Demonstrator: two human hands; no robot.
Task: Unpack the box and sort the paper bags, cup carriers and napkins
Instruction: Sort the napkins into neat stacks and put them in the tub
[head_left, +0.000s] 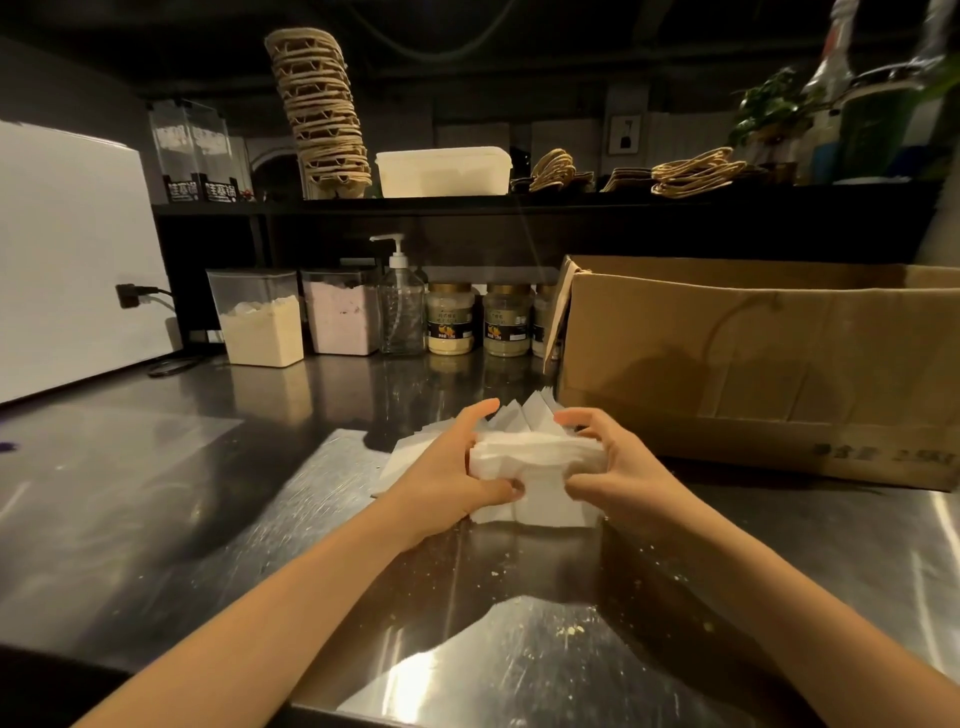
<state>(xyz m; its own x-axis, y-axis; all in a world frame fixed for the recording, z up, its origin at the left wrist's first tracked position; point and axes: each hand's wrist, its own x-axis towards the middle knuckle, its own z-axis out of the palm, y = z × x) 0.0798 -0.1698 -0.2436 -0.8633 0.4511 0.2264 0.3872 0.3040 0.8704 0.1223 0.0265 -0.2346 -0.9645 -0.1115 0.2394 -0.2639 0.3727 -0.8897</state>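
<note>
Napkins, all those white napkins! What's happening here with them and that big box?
A person grips a stack of white napkins with the left hand and the right hand, on a shiny steel counter. More napkins lie fanned out under and behind the stack. The cardboard box sits right beside them. Up on the shelf, cup carriers stand in a tall stack and paper bags lie flat.

You have one wide view, worn on your head, facing forward and down. The steel counter (156, 519) lies close below you; the shelf (571, 205) stands farther back.
</note>
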